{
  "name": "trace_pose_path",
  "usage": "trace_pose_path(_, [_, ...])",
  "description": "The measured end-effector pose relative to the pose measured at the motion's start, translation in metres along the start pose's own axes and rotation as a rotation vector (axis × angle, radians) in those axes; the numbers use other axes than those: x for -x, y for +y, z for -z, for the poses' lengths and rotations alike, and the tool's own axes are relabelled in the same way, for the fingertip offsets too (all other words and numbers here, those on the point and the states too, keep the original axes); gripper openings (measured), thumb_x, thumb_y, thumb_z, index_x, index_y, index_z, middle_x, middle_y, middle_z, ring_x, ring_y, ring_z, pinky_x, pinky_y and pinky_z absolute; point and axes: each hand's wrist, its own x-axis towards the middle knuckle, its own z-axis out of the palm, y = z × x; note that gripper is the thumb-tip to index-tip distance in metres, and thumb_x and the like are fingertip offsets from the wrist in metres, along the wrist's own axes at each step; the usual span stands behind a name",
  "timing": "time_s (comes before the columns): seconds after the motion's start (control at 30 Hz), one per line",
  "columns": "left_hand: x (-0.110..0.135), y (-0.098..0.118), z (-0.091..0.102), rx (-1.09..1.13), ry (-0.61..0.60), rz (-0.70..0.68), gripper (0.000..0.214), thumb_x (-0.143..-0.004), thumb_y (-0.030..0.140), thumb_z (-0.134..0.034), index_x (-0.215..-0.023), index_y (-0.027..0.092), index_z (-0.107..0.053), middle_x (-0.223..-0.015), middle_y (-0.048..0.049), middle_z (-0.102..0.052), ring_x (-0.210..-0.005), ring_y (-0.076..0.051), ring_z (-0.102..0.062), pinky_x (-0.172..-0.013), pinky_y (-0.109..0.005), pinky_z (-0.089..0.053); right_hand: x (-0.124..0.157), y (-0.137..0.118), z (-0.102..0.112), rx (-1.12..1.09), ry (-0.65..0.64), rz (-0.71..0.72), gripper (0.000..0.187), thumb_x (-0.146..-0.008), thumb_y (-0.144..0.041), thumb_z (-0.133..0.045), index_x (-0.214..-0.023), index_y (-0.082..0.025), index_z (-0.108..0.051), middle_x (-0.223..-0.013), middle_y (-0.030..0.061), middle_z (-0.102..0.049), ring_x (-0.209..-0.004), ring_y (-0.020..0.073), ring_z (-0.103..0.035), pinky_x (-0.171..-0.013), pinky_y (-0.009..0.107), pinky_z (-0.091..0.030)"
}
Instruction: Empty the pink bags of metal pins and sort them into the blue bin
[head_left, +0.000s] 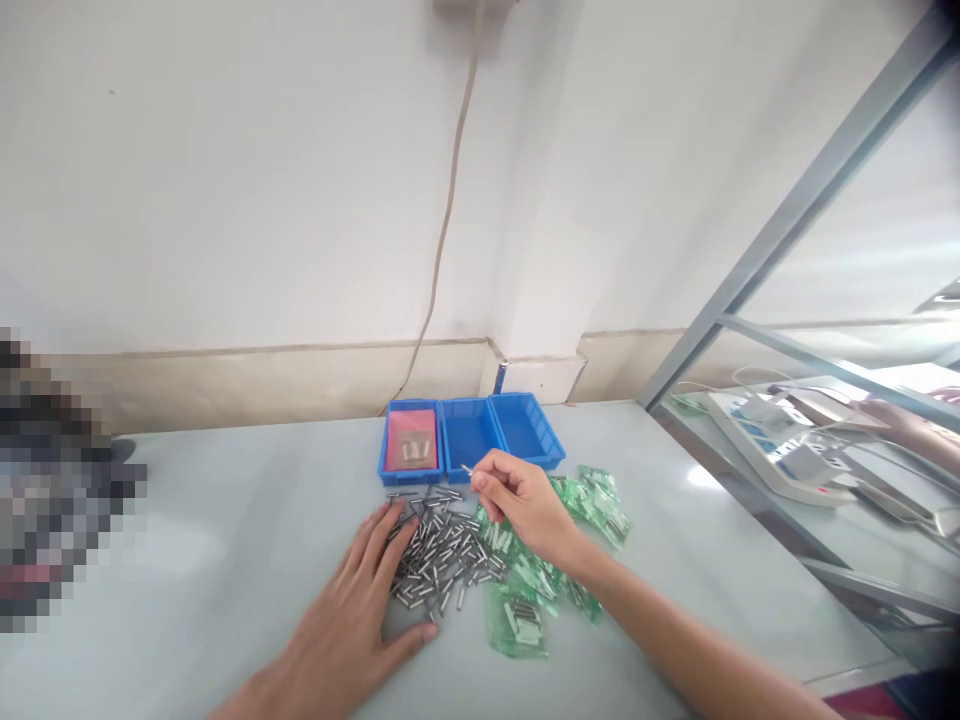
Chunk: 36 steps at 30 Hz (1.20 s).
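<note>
A loose heap of small metal pins (442,550) lies on the table in front of me. My left hand (360,585) rests spread along the heap's left side, fingertips touching the pins. Over the right of the heap, my right hand (525,505) pinches one small metal pin (466,469), whose tip pokes out to the left. Under and beside that hand lie several green plastic bags (517,620) with pins and pale pieces inside. Just behind are three joined blue bins (466,435); the left one holds a red sheet (401,425) with a small clear packet (415,450).
A grey metal frame (787,235) rises at the right. Beyond it are a power strip (780,450) with plugs and cables, and part of another person's arm (911,425). A white wall with a hanging cable (448,215) stands behind the table. A blurred-out shape is at the far left.
</note>
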Motion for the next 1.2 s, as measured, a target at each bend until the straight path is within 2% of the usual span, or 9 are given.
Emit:
trace_pose_path(0.07, [-0.007,0.004,0.0,0.022,-0.028,-0.035,0.093,-0.102,0.061,-0.065,-0.174,0.021,-0.021,-0.177,-0.0147,-0.029,-0.161,-0.041,-0.033,-0.119,-0.061,-0.052,-0.002,-0.002,-0.001,-0.131,-0.043,-0.058,0.041,-0.104,-0.06,-0.064,-0.086,-0.023,-0.062,-0.053,-0.0089,-0.048,-0.049,0.012,-0.038,-0.053,0.026,-0.032])
trace_pose_path(0.13, [-0.013,0.007,0.0,0.032,-0.047,-0.055,0.092,-0.103,0.062,-0.064,-0.173,0.02,-0.021,-0.177,-0.0151,-0.029,-0.161,-0.041,-0.031,-0.12,-0.061,-0.05,-0.005,-0.004,-0.001,-0.195,-0.049,-0.096,0.044,-0.104,-0.064,-0.061,-0.09,-0.023,-0.063,-0.056,-0.0086,-0.05,-0.049,0.0114,-0.037,-0.051,0.025,-0.03])
trace_pose_path(0.3, [-0.032,0.008,-0.001,0.028,-0.037,-0.131,0.088,-0.102,0.065,-0.063,-0.17,0.02,-0.03,-0.174,-0.0154,-0.036,-0.159,-0.041,-0.036,-0.123,-0.064,-0.044,-0.006,-0.009,-0.003,-0.279,-0.029,-0.116,0.04,-0.102,-0.062,-0.065,-0.098,-0.023,-0.064,-0.085,0.0005,-0.073,-0.055,0.0114,-0.052,-0.056,0.027,-0.04])
trace_pose_path(0.4, [-0.044,0.006,0.003,0.017,-0.086,-0.235,0.085,-0.102,0.067,-0.062,-0.169,0.023,-0.035,-0.171,-0.0131,-0.042,-0.156,-0.039,-0.041,-0.13,-0.066,-0.033,-0.004,-0.014,-0.005,-0.306,-0.018,-0.143,0.035,-0.1,-0.057,-0.07,-0.098,-0.022,-0.069,-0.095,0.002,-0.074,-0.06,0.0115,-0.057,-0.061,0.028,-0.045])
trace_pose_path(0.5, [-0.056,0.002,0.008,0.014,-0.12,-0.348,0.086,-0.102,0.069,-0.062,-0.17,0.024,-0.035,-0.171,-0.0127,-0.043,-0.157,-0.038,-0.041,-0.131,-0.064,-0.032,-0.001,-0.013,-0.007,-0.29,0.006,-0.154,0.03,-0.097,-0.053,-0.076,-0.097,-0.023,-0.071,-0.092,-0.0005,-0.07,-0.06,0.011,-0.057,-0.064,0.029,-0.047])
trace_pose_path(0.6, [-0.064,-0.002,0.009,0.043,-0.114,-0.4,0.09,-0.099,0.073,-0.062,-0.17,0.024,-0.036,-0.169,-0.013,-0.046,-0.157,-0.037,-0.041,-0.132,-0.061,-0.031,0.0,-0.003,-0.008,-0.155,0.079,-0.083,0.028,-0.092,-0.05,-0.083,-0.094,-0.025,-0.071,-0.079,-0.0032,-0.065,-0.061,0.0141,-0.058,-0.061,0.029,-0.049])
trace_pose_path(0.77, [-0.065,-0.008,0.006,0.09,-0.139,-0.339,0.089,-0.1,0.072,-0.063,-0.17,0.025,-0.035,-0.17,-0.0114,-0.045,-0.154,-0.038,-0.044,-0.128,-0.06,-0.037,0.0,0.017,-0.009,-0.034,0.194,-0.011,0.026,-0.09,-0.046,-0.086,-0.09,-0.024,-0.072,-0.075,-0.0024,-0.063,-0.068,0.0168,-0.057,-0.06,0.029,-0.048])
trace_pose_path(1.03, [-0.066,-0.008,0.01,0.155,-0.187,-0.28,0.075,-0.103,0.066,-0.063,-0.165,0.029,-0.044,-0.166,-0.0092,-0.05,-0.151,-0.035,-0.047,-0.126,-0.058,-0.042,0.003,0.017,-0.003,-0.189,0.173,-0.063,0.033,-0.103,-0.055,-0.068,-0.103,-0.023,-0.074,-0.09,0.0012,-0.07,-0.054,0.0108,-0.055,-0.053,0.028,-0.041])
trace_pose_path(1.2, [-0.067,-0.008,0.013,0.171,-0.174,-0.286,0.066,-0.104,0.06,-0.064,-0.16,0.028,-0.05,-0.163,-0.0089,-0.053,-0.149,-0.034,-0.049,-0.124,-0.056,-0.046,0.004,0.022,-0.006,-0.255,0.224,-0.072,0.031,-0.102,-0.054,-0.07,-0.107,-0.024,-0.075,-0.091,0.0007,-0.067,-0.058,0.0111,-0.055,-0.057,0.028,-0.044])
